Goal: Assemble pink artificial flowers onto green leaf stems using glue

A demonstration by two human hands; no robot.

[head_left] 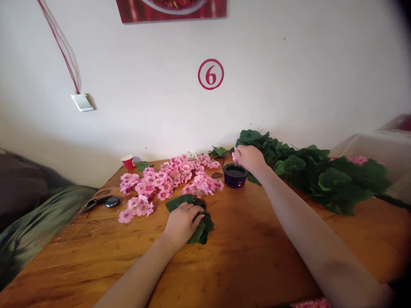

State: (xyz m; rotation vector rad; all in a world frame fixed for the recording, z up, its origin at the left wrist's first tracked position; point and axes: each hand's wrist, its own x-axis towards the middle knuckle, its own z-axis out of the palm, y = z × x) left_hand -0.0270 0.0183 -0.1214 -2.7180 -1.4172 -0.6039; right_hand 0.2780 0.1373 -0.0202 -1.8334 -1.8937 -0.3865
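Over on the left, a set of keys (90,205) and a round dark object (112,202) sit just inside the left edge of the wooden bench (105,252). A red paper cup (128,163) stands at the back left corner, a loose green leaf (143,165) beside it. Pink blossoms (160,182) spread along the back from there, crowding the way between cup and pot. In front of them, the left hand (182,222) lies over some green leaves (204,226), fingers curved down; I can't tell whether they grip. Wood shows from there to the near side. Further right, the right hand (252,159) has its fingers together on a small pink flower (234,158), just above the rim of the dark pot (235,179) with its red light. A big leafy heap (321,175) fills the back right, behind and beside the right forearm, with the wall (289,85) close behind the back edge.
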